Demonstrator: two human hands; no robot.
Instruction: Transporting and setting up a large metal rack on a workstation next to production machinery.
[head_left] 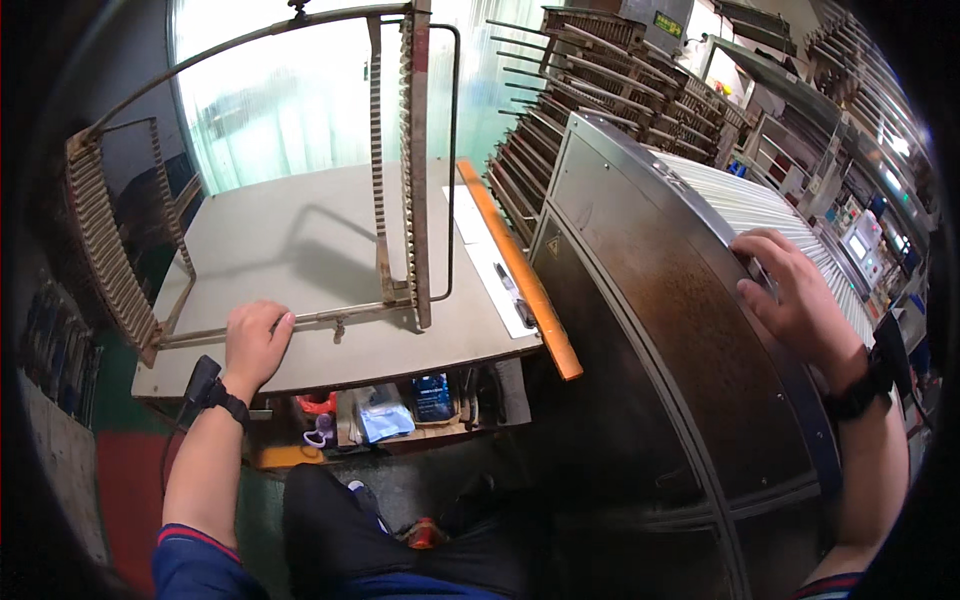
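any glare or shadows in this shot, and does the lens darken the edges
Head view: the pale curtain is blown nearly white; head view: the slotted rack casts a soft shadow on the table; head view: the corners fall to black.

Two bare hands: one left hand at 9 o'clock, one right hand at 3; two black wristbands, at 8 and towards 4. One metal rack at 10, on one table; the stacked racks at 1 overlap too much to count. One orange bar, one steel-sided machine at 3, one green sign at 1, one pale-blue packet at 7, one pair of scissors towards 8
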